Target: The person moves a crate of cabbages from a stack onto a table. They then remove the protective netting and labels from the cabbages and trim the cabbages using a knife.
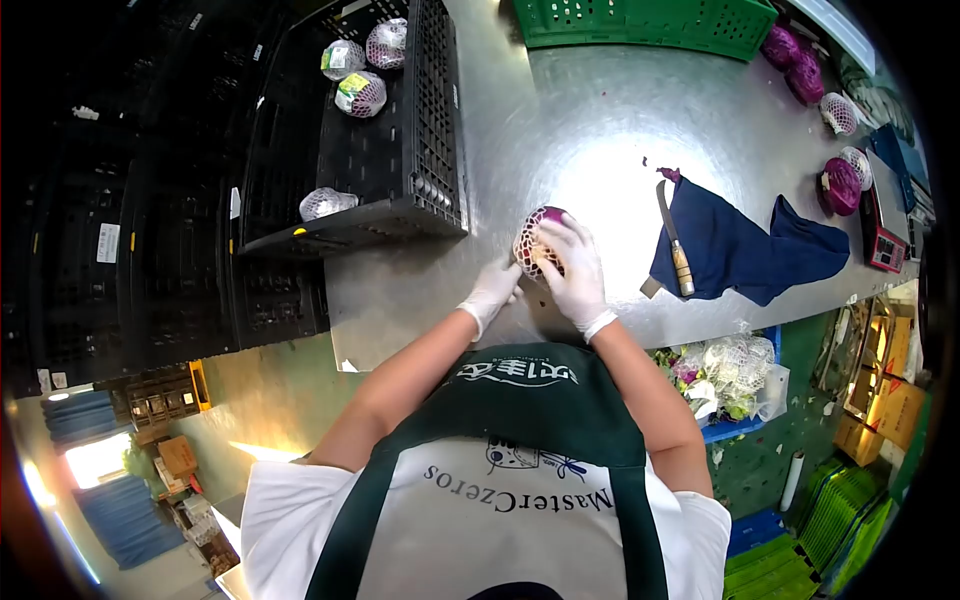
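A red cabbage (530, 240) in a white mesh net is held just above or on the metal table in front of me. My right hand (575, 268), in a white glove, curls over its right side and top. Gloved as well, my left hand (492, 290) has its fingers closed at the lower left edge of the net. Purple leaf shows through the mesh at the top. To the right lie a knife (675, 240) with a wooden handle and a dark blue cloth (740, 245) beneath it.
At left, a black crate (430, 130) holds several netted cabbages (360, 94). A green crate (640, 25) stands at the far edge. On the right are bare red cabbages (840, 187) and a red scale (885, 240). Below the table edge, a blue bin (735, 430) holds nets and scraps.
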`<action>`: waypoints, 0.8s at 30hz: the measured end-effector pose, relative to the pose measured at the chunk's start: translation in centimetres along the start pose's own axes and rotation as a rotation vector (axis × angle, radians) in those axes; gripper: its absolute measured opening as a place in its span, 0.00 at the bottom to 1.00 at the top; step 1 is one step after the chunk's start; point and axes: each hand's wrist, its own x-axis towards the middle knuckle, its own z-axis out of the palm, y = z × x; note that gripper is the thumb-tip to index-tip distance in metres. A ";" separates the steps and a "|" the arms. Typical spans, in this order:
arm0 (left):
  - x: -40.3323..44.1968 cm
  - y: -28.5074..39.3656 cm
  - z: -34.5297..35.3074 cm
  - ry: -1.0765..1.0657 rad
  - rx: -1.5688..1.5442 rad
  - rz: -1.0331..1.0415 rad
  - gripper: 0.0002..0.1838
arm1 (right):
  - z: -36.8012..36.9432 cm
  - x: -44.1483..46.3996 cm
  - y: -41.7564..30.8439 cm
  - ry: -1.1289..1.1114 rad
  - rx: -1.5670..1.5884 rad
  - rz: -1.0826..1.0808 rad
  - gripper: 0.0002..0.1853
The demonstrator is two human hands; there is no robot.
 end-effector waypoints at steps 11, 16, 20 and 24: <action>-4.3 4.6 1.5 0.019 0.543 0.722 0.44 | -1.6 -5.9 -1.3 -0.305 0.382 0.150 0.16; -4.3 2.9 -1.0 -0.192 0.184 0.495 0.48 | -1.0 -6.6 -0.1 -0.560 0.603 0.411 0.16; -4.7 2.6 -3.0 -0.286 -0.061 0.371 0.42 | 1.7 -7.3 1.8 -0.705 0.711 0.541 0.17; -4.3 2.6 -1.1 -0.073 -0.190 0.181 0.36 | 2.9 -7.3 2.4 -0.766 0.635 0.552 0.14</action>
